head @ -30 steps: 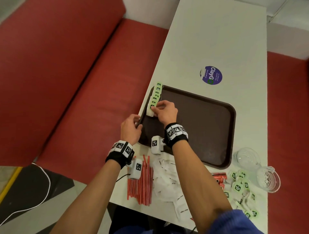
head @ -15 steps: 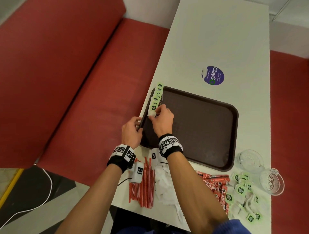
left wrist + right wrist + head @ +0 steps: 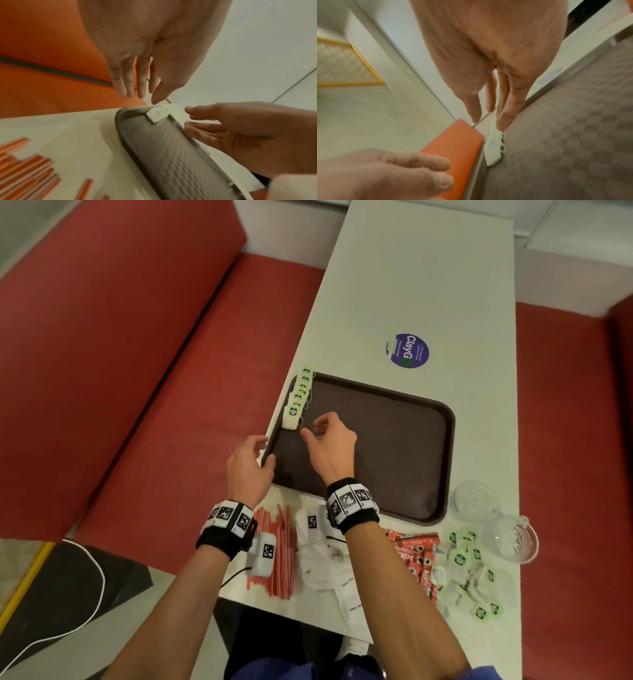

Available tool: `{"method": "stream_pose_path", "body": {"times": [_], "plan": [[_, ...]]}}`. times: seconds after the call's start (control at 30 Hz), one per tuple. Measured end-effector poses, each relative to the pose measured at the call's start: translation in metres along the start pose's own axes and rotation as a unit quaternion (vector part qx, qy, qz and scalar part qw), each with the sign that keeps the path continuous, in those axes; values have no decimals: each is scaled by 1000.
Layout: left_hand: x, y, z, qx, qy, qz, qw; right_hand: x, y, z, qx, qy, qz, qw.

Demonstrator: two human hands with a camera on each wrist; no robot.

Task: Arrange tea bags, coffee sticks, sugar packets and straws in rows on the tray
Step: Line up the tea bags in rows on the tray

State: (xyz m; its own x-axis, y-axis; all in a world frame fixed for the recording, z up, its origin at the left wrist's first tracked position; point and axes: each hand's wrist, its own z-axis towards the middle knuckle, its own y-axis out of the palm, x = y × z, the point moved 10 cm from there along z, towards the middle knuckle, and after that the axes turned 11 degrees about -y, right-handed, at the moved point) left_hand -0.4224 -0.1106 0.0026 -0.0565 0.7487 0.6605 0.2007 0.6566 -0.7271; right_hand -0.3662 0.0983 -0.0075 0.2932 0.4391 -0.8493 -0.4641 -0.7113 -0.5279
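Note:
A dark brown tray (image 3: 404,440) lies on the white table. Several green-tagged tea bags (image 3: 297,400) stand in a row along its left rim, also seen in the left wrist view as tea bags (image 3: 157,114) and in the right wrist view as tea bags (image 3: 494,146). My right hand (image 3: 313,428) hovers just behind the nearest bag of the row, fingers relaxed and empty (image 3: 488,123). My left hand (image 3: 265,448) is at the tray's near left corner with straight fingers (image 3: 142,98), holding nothing.
Along the table's near edge lie red straws (image 3: 274,553), white sugar packets (image 3: 322,563), red coffee sticks (image 3: 416,556) and a heap of loose tea bags (image 3: 469,570). Two glass bowls (image 3: 476,501) stand at the right. A purple sticker (image 3: 407,350) lies beyond the tray. A red bench runs along the left.
My right hand has let go of the nearest tea bag in the row and drawn back a little, fingers opening. My left hand has loosened at the tray's corner.

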Motion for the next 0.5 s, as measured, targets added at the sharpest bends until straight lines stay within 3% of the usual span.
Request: {"method": "stream_pose_path", "body": {"times": [0.13, 0.23, 0.37, 0.5], "plan": [[23, -7, -74, -15, 31, -61, 998, -18, -76, -69, 7, -68, 62, 996], [32, 11, -146, -63, 33, -109, 991, -1, -132, -139, -19, -79, 76, 994], [43, 61, -235, -149, 55, -89, 983, 64, -198, -221, -42, -38, 51, 997], [59, 116, -292, -199, 85, -52, 975, 153, -255, -278, 1, 47, 20, 999]]}}
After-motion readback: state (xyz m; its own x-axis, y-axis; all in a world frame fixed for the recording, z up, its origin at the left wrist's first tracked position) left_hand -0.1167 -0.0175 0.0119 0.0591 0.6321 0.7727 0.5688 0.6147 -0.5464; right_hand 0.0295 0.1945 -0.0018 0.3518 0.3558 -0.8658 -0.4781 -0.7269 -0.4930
